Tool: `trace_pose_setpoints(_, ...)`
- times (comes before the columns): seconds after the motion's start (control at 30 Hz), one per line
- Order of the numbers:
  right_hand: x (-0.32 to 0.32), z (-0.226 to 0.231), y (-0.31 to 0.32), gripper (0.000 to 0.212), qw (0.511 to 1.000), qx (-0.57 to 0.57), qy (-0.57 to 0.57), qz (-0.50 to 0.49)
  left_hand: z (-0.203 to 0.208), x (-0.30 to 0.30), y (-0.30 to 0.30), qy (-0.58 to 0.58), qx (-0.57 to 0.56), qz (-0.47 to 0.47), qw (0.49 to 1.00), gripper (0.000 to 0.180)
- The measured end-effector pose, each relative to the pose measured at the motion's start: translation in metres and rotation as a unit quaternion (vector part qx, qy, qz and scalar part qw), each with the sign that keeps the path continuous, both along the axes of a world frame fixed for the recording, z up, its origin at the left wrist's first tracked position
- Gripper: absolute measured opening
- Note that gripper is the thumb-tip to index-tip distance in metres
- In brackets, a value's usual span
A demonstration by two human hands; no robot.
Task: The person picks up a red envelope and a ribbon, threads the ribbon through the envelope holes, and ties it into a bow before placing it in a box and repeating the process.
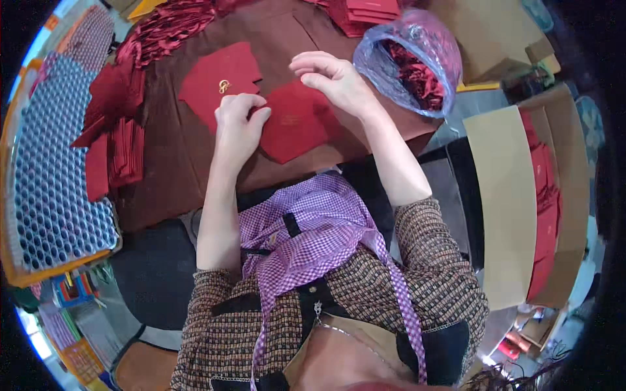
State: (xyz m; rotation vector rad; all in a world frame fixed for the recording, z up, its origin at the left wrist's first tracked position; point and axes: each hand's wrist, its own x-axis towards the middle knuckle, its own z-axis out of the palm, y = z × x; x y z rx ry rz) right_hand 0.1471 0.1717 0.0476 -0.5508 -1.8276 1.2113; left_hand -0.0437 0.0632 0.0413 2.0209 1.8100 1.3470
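Only one view is given here – a fisheye worn on the head, pointed steeply down at the brown worktop [163, 176] and set close to it, so straight edges get bent toward the dark rim

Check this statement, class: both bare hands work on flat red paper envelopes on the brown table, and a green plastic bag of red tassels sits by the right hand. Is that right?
One detail is wrong: the plastic bag of red tassels is clear with a bluish-purple tint, not green. The head view shows it beside the right hand; the left hand and flat red paper envelopes on the brown table are as stated.
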Motion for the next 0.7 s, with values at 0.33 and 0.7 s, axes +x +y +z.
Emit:
trace_pose_setpoints(0.33,0.030,-0.025,-0.020,0.029,0.965,-0.261,-0.033,-0.001,-0.023,-0.004,0.001,-0.159,-0.172,-0.032,0.972,0.011)
trace_pose_setpoints(0.7,0.076,-0.048,-0.015,0.019,0.964,-0.105,-0.217,-0.113,-0.054,-0.006,0.004,-0.050,-0.128,-0.001,0.990,0.017)
